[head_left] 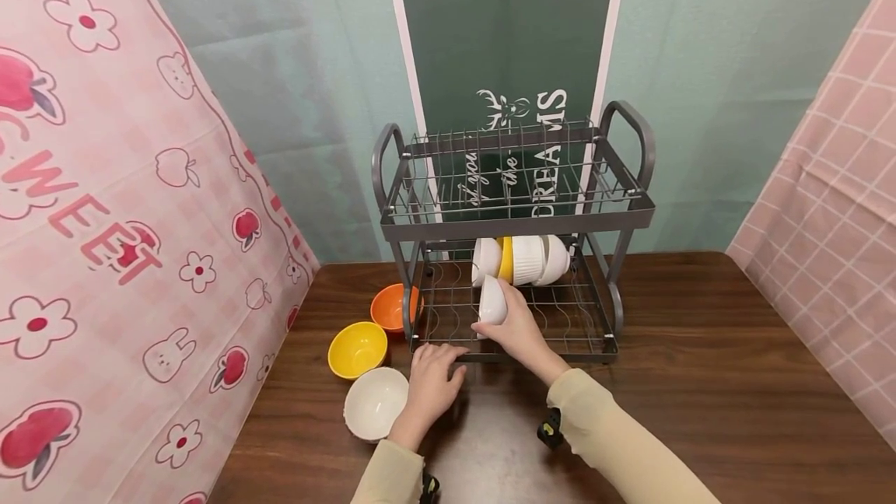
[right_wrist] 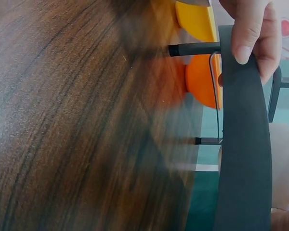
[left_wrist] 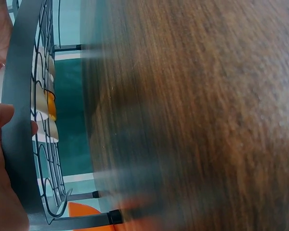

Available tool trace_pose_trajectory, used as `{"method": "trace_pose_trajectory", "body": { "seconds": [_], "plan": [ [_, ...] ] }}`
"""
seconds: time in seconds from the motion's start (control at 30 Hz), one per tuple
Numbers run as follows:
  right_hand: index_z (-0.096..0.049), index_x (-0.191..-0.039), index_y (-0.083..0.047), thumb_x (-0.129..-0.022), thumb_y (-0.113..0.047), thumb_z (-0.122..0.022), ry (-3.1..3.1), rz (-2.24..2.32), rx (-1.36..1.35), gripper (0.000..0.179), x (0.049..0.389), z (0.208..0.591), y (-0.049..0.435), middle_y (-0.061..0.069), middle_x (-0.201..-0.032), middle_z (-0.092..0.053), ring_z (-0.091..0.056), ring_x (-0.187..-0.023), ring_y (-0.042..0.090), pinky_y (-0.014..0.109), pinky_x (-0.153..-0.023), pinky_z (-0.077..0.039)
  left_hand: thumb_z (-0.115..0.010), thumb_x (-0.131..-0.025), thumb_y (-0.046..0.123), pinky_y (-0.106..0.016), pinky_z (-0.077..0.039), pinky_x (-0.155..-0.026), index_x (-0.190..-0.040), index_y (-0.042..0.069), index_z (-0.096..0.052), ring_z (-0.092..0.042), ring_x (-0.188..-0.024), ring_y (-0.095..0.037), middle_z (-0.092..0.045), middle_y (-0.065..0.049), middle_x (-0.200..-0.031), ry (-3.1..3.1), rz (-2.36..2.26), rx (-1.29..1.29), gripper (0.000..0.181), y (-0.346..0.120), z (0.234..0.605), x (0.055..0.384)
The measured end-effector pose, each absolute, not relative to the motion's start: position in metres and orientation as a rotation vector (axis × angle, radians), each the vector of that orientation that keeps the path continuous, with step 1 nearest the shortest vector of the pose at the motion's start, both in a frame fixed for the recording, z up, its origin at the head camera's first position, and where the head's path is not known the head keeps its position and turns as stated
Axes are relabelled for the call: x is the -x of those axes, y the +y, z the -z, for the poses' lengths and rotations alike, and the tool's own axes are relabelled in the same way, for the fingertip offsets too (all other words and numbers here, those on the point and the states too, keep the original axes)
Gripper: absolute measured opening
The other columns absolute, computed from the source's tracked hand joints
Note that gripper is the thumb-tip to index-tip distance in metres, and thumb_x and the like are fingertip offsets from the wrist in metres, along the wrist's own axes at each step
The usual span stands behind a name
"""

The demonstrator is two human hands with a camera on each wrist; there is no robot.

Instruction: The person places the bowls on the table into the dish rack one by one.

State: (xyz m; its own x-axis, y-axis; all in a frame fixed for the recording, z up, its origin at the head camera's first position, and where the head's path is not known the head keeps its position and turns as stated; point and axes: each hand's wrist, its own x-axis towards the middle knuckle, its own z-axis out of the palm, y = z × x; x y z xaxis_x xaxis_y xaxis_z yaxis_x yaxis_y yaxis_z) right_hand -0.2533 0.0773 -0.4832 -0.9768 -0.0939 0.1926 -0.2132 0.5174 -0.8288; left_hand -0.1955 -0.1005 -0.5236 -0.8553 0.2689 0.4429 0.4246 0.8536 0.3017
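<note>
At lower-tier front of rack [head_left: 518,223], white bowl [head_left: 492,303] is pinched by R hand [head_left: 519,323], front rail [head_left: 560,358] gripped by L hand [head_left: 434,381]; prob. light, rigid, slick, poss. breakable, so best held across rim & base.

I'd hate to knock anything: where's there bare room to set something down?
Bare: the upper shelf, and the table between rack and pink grid cloth. Crowded: left of the rack, with three bowls, and its lower front, with left hand and right hand.
</note>
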Motion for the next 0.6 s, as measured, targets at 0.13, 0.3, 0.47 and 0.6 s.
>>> {"method": "trace_pose_trajectory", "body": {
  "seconds": [0.13, 0.3, 0.47, 0.6],
  "plan": [
    [-0.028, -0.144, -0.006, -0.07, -0.027, -0.08, -2.609, -1.469, -0.277, 0.093, 0.2536, 0.4868, 0.0762, 0.018, -0.141, -0.036, -0.047, -0.116, 0.033, 0.05, -0.093, -0.043, -0.069, -0.079, 0.021, -0.039, -0.035, -0.094, -0.102, 0.021, -0.068, -0.056, -0.086, -0.014, -0.068, 0.008, -0.092, -2.638, 0.551, 0.518, 0.023, -0.1008, 0.5236, 0.195],
    [-0.028, -0.143, -0.007, -0.069, -0.026, -0.081, -2.601, -1.487, -0.274, 0.093, 0.2529, 0.4892, 0.0748, 0.017, -0.14, -0.037, -0.048, -0.115, 0.032, 0.049, -0.093, -0.043, -0.066, -0.082, 0.023, -0.04, -0.034, -0.097, -0.105, 0.023, -0.067, -0.056, -0.09, -0.014, -0.068, 0.008, -0.095, -2.693, 0.557, 0.505, 0.023, -0.1004, 0.5233, 0.1947],
    [-0.028, -0.143, -0.01, -0.069, -0.027, -0.081, -2.606, -1.504, -0.272, 0.093, 0.2523, 0.4903, 0.0737, 0.016, -0.139, -0.037, -0.048, -0.113, 0.031, 0.048, -0.093, -0.043, -0.066, -0.082, 0.023, -0.039, -0.034, -0.098, -0.106, 0.023, -0.067, -0.055, -0.09, -0.014, -0.068, 0.008, -0.096, -2.705, 0.565, 0.496, 0.024, -0.1001, 0.5229, 0.1945],
    [-0.027, -0.143, -0.009, -0.07, -0.027, -0.08, -2.599, -1.502, -0.281, 0.092, 0.2525, 0.4913, 0.0737, 0.017, -0.138, -0.037, -0.048, -0.114, 0.031, 0.049, -0.093, -0.043, -0.067, -0.081, 0.021, -0.04, -0.034, -0.097, -0.105, 0.021, -0.068, -0.056, -0.089, -0.015, -0.068, 0.007, -0.095, -2.687, 0.57, 0.499, 0.024, -0.1001, 0.5224, 0.1945]
  ]
}}
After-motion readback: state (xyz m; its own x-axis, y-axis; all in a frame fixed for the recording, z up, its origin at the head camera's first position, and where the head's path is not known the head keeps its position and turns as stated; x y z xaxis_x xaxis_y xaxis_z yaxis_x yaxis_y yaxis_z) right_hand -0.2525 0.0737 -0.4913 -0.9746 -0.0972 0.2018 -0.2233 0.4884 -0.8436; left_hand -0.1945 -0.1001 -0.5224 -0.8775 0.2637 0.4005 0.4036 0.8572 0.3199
